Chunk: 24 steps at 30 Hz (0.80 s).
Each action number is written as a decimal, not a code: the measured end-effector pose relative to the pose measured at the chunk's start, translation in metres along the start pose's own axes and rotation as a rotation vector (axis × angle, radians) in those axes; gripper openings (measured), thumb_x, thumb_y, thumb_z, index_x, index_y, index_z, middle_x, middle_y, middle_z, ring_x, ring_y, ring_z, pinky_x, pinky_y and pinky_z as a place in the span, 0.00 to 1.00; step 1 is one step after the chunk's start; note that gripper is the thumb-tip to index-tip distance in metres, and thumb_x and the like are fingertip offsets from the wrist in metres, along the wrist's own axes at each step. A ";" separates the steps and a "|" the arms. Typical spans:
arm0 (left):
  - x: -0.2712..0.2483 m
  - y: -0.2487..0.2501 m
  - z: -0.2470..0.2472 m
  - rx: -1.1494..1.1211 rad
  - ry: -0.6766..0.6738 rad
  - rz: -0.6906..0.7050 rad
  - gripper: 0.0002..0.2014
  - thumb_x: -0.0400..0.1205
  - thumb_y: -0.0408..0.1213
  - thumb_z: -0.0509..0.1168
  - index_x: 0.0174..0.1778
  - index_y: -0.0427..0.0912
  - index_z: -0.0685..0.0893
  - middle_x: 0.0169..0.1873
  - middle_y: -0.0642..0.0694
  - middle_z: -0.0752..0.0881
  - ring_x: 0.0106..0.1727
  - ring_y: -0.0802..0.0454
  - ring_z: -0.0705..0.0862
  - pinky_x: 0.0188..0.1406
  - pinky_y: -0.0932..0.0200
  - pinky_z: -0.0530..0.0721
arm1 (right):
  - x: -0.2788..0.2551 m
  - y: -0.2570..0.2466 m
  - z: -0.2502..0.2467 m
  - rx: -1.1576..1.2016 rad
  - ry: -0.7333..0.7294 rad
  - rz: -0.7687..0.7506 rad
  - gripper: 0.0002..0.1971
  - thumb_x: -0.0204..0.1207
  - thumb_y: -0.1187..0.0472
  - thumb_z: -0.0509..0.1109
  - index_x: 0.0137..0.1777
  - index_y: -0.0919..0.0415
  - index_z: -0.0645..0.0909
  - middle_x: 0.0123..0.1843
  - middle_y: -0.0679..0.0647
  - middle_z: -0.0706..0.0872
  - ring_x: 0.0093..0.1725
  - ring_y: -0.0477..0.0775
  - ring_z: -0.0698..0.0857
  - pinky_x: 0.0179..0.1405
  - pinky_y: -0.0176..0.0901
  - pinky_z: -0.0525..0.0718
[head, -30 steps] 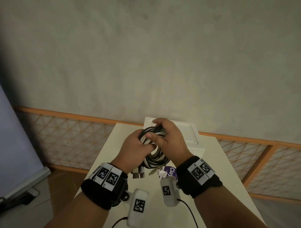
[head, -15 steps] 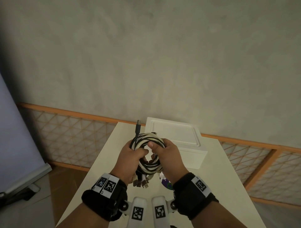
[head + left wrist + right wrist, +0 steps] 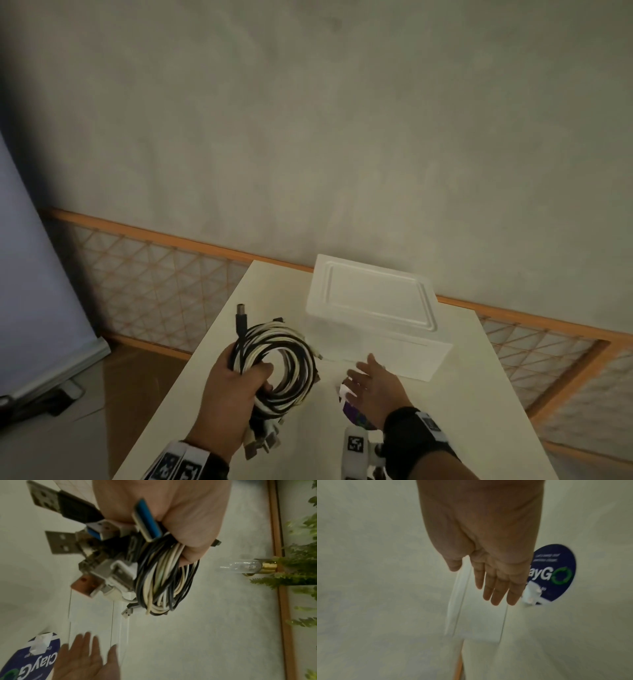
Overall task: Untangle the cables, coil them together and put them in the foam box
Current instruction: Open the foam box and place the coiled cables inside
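Cables [image 3: 277,370], black and white, are wound together into one round coil and held above the near left part of the tabletop [image 3: 479,428]. The coil is gripped by the left hand [image 3: 229,394], whose fingers [image 3: 263,370] are curled through its centre and closed round one side of the loops. A black plug [image 3: 240,317] sticks up from the top of the coil, and a cluster of USB plugs [image 3: 263,442] hangs below the hand. In the left wrist view the plugs [image 3: 89,555] are seen bunched beside the palm, among them metal, white and blue-lined ones, with the loops [image 3: 164,580] pressed under the curled fingers [image 3: 193,550].

The foam box [image 3: 373,308], white and with its lid closed, is seen standing on the far side of the tabletop, to the right of the coil and apart from it.

The right hand [image 3: 371,383] is held flat above the tabletop just in front of the box, fingers [image 3: 356,378] straight and slightly spread, nothing gripped. In the right wrist view the straight fingers [image 3: 496,591] point toward the box [image 3: 479,622]; whether it is touched cannot be told.

A round dark blue pack [image 3: 352,409] with white lettering lies on the tabletop just beside the right hand, partly under it. A white tab [image 3: 531,593] is seen on its top in the right wrist view.
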<state>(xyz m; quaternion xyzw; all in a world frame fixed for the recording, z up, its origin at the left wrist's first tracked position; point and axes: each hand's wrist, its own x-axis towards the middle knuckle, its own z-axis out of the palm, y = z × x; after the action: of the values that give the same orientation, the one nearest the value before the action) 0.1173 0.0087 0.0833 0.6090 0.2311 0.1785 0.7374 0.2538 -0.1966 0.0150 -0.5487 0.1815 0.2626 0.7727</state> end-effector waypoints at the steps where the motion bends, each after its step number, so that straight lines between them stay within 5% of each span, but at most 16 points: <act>1: 0.000 0.001 -0.002 -0.017 0.013 0.002 0.08 0.75 0.21 0.67 0.44 0.38 0.84 0.22 0.42 0.81 0.32 0.40 0.80 0.47 0.39 0.82 | 0.010 0.000 -0.007 0.016 0.048 0.021 0.14 0.86 0.54 0.56 0.56 0.66 0.75 0.57 0.64 0.80 0.59 0.65 0.79 0.57 0.56 0.76; 3: 0.001 0.002 -0.005 -0.053 0.047 -0.002 0.08 0.76 0.21 0.67 0.44 0.38 0.84 0.22 0.43 0.82 0.32 0.41 0.80 0.49 0.38 0.82 | 0.034 -0.002 -0.016 0.042 0.183 0.087 0.10 0.85 0.63 0.54 0.44 0.64 0.74 0.47 0.62 0.79 0.47 0.59 0.81 0.48 0.49 0.78; 5: 0.002 0.004 -0.007 -0.084 0.076 -0.011 0.10 0.76 0.20 0.67 0.46 0.40 0.84 0.23 0.44 0.83 0.32 0.41 0.80 0.48 0.39 0.82 | 0.050 -0.006 -0.014 0.003 0.282 0.131 0.13 0.82 0.57 0.59 0.35 0.57 0.73 0.36 0.52 0.77 0.34 0.47 0.76 0.39 0.37 0.76; 7: 0.003 0.007 -0.009 -0.105 0.096 -0.001 0.13 0.75 0.19 0.67 0.47 0.41 0.84 0.23 0.43 0.83 0.31 0.43 0.81 0.44 0.42 0.84 | 0.063 -0.008 -0.016 0.107 0.332 0.084 0.12 0.80 0.57 0.61 0.35 0.59 0.71 0.35 0.52 0.75 0.33 0.47 0.75 0.32 0.27 0.76; 10: 0.004 0.012 -0.010 -0.142 0.119 0.032 0.17 0.73 0.15 0.68 0.48 0.42 0.84 0.23 0.42 0.83 0.25 0.47 0.80 0.36 0.48 0.82 | 0.080 -0.014 -0.014 0.042 0.281 0.063 0.04 0.79 0.68 0.60 0.43 0.62 0.72 0.43 0.58 0.77 0.39 0.56 0.79 0.28 0.41 0.87; 13: 0.007 0.015 -0.011 -0.150 0.129 0.052 0.21 0.64 0.20 0.75 0.49 0.44 0.84 0.24 0.42 0.84 0.23 0.47 0.81 0.34 0.50 0.81 | 0.091 -0.022 -0.009 0.123 0.273 0.058 0.00 0.79 0.68 0.63 0.47 0.64 0.73 0.42 0.58 0.77 0.38 0.56 0.78 0.47 0.50 0.83; 17: 0.007 0.012 -0.012 -0.108 0.113 0.046 0.19 0.70 0.16 0.72 0.50 0.42 0.84 0.24 0.43 0.83 0.23 0.49 0.81 0.33 0.49 0.81 | 0.098 -0.013 -0.015 0.144 0.309 0.048 0.05 0.74 0.71 0.63 0.48 0.66 0.75 0.38 0.60 0.74 0.33 0.58 0.71 0.37 0.50 0.76; 21: 0.008 0.008 -0.008 -0.098 0.104 0.001 0.17 0.70 0.23 0.74 0.46 0.50 0.87 0.32 0.42 0.88 0.34 0.42 0.86 0.44 0.42 0.85 | 0.075 0.015 -0.023 0.155 0.304 0.097 0.05 0.70 0.73 0.64 0.45 0.70 0.77 0.44 0.67 0.78 0.43 0.65 0.76 0.45 0.56 0.78; 24: 0.004 0.008 -0.001 -0.070 0.059 -0.002 0.15 0.63 0.30 0.73 0.41 0.55 0.88 0.29 0.43 0.86 0.30 0.47 0.84 0.40 0.45 0.84 | 0.043 0.039 -0.038 0.185 0.249 0.124 0.07 0.73 0.76 0.61 0.48 0.68 0.76 0.46 0.65 0.78 0.47 0.68 0.78 0.50 0.58 0.82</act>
<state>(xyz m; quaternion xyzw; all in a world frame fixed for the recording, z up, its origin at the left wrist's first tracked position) 0.1201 0.0138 0.0905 0.5769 0.2471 0.2039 0.7514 0.2650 -0.2134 -0.0511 -0.4911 0.3331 0.2219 0.7737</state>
